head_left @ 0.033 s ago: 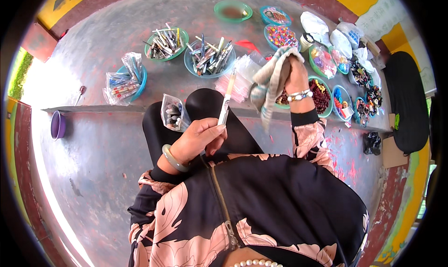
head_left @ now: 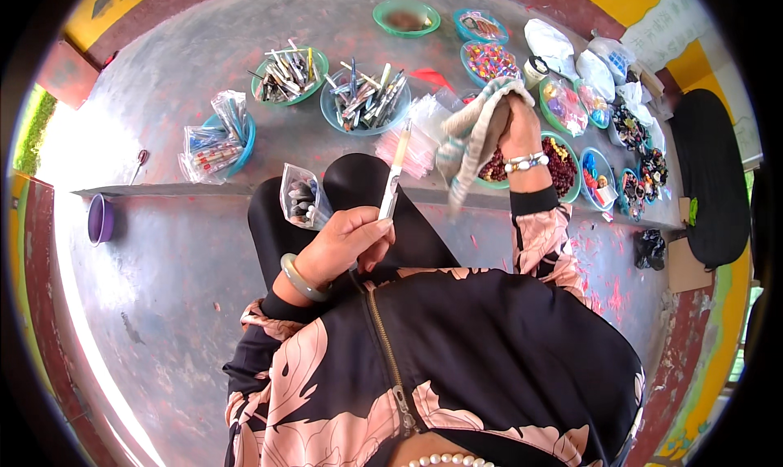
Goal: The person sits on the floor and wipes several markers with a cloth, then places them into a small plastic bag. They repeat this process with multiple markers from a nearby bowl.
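Note:
My left hand [head_left: 353,236] is closed around the lower end of a white pen [head_left: 395,176], which points up and away from me. My right hand [head_left: 519,132], farther off to the right, grips a striped, pale cloth [head_left: 471,141] that dangles loosely; its fingers are partly hidden behind the fabric. Pen and cloth are apart. An open clear plastic bag [head_left: 301,198] with several dark and pale pieces rests on my left thigh. Beyond my knees, a blue basin [head_left: 329,112] holds many loose pens, and pink-tinted clear plastic sleeves [head_left: 404,151] lie beside it.
A green basin [head_left: 259,92] of pens and a blue one [head_left: 249,150] with bagged pens stand on the raised ledge, left. Basins of coloured beads [head_left: 492,61] and dark red beads [head_left: 563,169] sit right, near white bags [head_left: 550,47]. Scissors [head_left: 141,161] and a purple bucket [head_left: 101,221] are far left.
The cloth's hanging end has swung slightly left and in toward me, with a small shift of my right hand. My left hand and the pen are nearly unmoved.

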The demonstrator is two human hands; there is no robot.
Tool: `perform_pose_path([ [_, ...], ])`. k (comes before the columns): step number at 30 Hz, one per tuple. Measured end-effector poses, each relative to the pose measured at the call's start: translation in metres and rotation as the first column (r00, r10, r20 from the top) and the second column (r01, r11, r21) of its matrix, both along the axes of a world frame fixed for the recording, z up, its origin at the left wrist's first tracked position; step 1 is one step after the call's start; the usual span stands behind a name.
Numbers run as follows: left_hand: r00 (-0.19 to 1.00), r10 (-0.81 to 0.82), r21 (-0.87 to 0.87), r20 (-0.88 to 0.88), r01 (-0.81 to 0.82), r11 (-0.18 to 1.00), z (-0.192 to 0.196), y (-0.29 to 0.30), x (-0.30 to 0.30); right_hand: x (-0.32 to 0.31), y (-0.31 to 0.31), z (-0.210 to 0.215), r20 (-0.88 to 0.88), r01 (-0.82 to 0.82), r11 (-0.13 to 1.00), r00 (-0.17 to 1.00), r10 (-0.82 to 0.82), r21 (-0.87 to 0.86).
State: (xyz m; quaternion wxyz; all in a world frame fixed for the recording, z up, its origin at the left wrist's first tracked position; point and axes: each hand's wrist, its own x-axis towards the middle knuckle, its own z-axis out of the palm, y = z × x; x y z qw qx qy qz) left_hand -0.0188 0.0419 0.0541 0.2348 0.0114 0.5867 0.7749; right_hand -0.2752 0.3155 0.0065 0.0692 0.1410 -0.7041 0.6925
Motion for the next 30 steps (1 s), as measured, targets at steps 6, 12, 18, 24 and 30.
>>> perform_pose_path([
  [6,0.999,0.037,-0.033,-0.001,-0.037,0.999,0.002,-0.008,0.009,-0.035,0.01,-0.021,0.277,0.097,0.892,0.96,0.033,-0.441],
  [12,0.999,0.041,-0.033,-0.021,-0.042,0.999,-0.001,-0.009,0.013,-0.077,0.041,-0.099,0.292,0.208,0.854,0.879,-0.378,0.477],
  [18,1.0,0.019,-0.092,-0.025,-0.022,0.996,-0.003,-0.007,0.009,-0.077,0.068,-0.107,-0.028,0.029,-0.002,0.967,-0.253,1.0],
  [24,0.996,0.074,-0.26,-0.048,-0.084,0.962,-0.005,-0.002,0.01,0.069,-0.072,0.053,0.447,-0.557,0.83,0.733,0.512,-0.036],
  [30,0.979,0.093,-0.37,-0.18,-0.155,0.916,-0.009,-0.005,0.014,0.098,-0.1,0.069,0.419,-0.721,0.685,0.592,0.689,-0.107],
])
